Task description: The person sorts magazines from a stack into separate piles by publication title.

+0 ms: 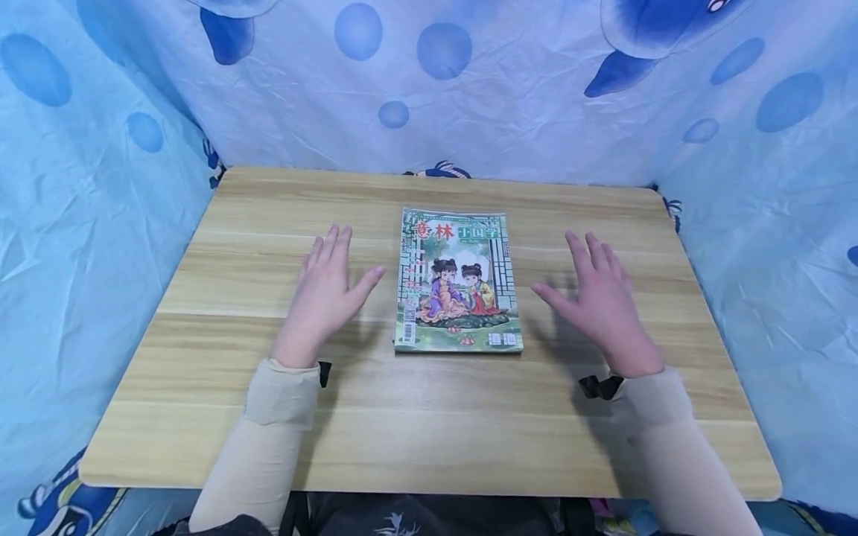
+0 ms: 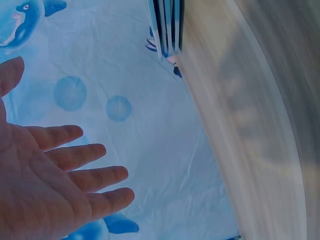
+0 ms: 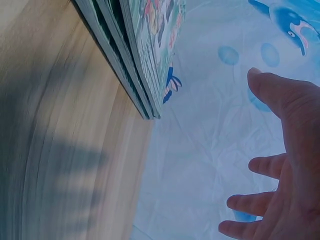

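A stack of magazines (image 1: 459, 283) lies on the wooden table, its top cover green with two cartoon figures in robes. Both wrist views show the stack's layered edges (image 2: 168, 25), several thin volumes thick. To its left, my left hand (image 1: 325, 286) hovers above the table with fingers spread and thumb toward the stack. My right hand (image 1: 596, 301) is held likewise on the other side, apart from the magazines. Neither hand touches anything. In the right wrist view the fingers (image 3: 255, 205) extend straight, and the stack (image 3: 145, 55) stands off to the left.
The wooden table (image 1: 429, 424) has rounded front corners. Blue curtains (image 1: 429, 89) with dolphins and bubbles hang behind it and on both sides. A dark strap (image 1: 601, 387) sits at the right wrist. The person's dark clothing (image 1: 436, 515) shows at the front edge.
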Motion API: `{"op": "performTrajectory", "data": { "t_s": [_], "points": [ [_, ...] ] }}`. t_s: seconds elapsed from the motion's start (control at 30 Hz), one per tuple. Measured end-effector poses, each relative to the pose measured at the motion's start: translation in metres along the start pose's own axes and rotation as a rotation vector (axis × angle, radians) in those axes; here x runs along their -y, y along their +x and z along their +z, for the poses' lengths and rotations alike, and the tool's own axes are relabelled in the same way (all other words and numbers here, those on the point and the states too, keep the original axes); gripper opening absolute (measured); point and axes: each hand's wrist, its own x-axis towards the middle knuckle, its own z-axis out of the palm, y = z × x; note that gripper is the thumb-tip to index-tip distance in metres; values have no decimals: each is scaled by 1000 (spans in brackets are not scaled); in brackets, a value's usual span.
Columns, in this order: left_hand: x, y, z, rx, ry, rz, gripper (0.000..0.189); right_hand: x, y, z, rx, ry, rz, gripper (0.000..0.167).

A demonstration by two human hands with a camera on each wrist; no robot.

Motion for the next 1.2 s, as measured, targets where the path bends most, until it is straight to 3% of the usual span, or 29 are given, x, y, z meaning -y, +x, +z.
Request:
{"op": "performTrajectory", "data": {
  "t_s": [0.33,0.57,0.97,1.2],
  "points": [
    [-5,-2,13,11,-121,0,89,10,7,16,45,78,-6,104],
    [-14,6,25,21,-186,0,86,6,11,22,34,117,2,102],
    [-25,19,44,62,-345,-167,77,9,18,34,104,239,50,101],
    [-28,26,56,120,-361,-239,68,12,23,49,124,288,66,95]
  ]
}}
